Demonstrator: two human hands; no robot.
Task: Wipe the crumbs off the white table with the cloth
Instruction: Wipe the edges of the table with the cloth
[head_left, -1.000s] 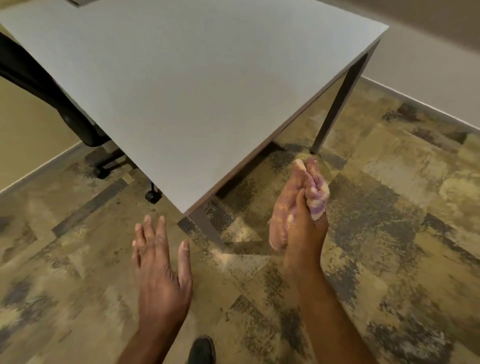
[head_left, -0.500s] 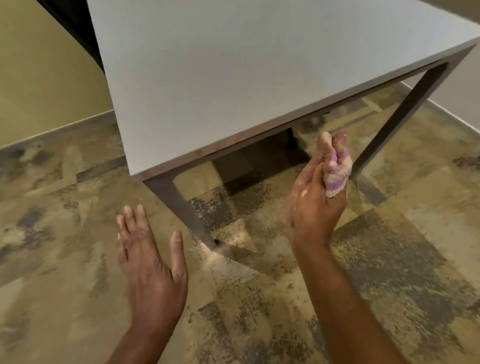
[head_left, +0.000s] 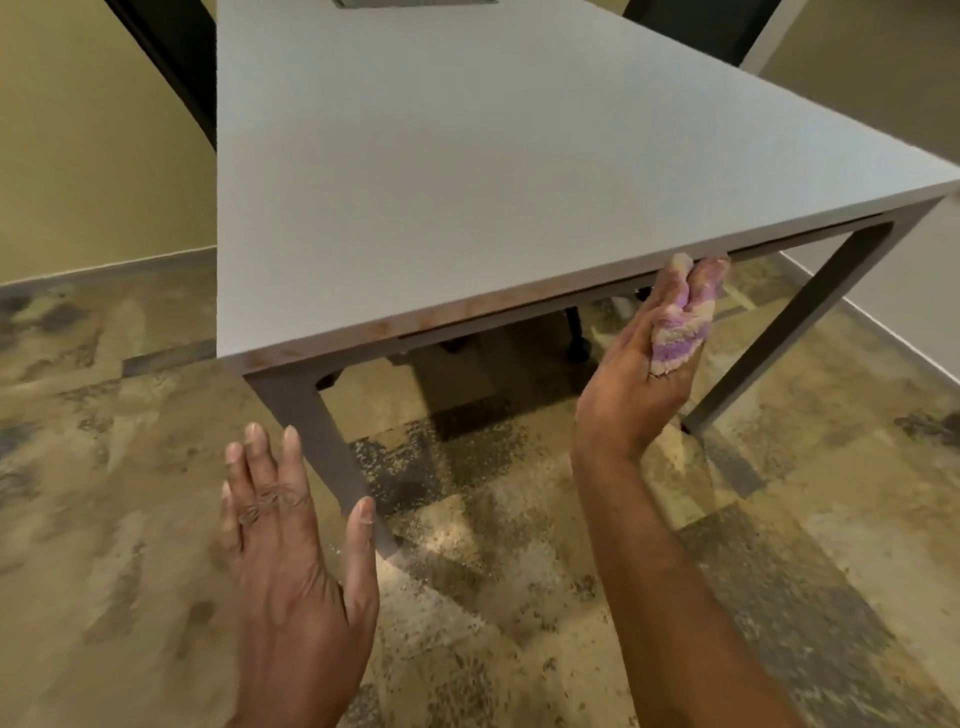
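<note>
Right hand (head_left: 639, 374) bunched tight around a purple-and-cream cloth (head_left: 675, 340), just below the white table (head_left: 467, 182) edge. Left hand (head_left: 291, 561) spread flat, holding nothing, low beside the near table leg (head_left: 317, 441).

Bare white table (head_left: 467, 171); open floor (head_left: 104, 519) around its legs (head_left: 311, 431).

Bare white table, cloth bunched off its edge.
The white table (head_left: 467, 171) top looks clean; the purple-and-cream cloth (head_left: 675, 340) sits wadded just below its near edge.
</note>
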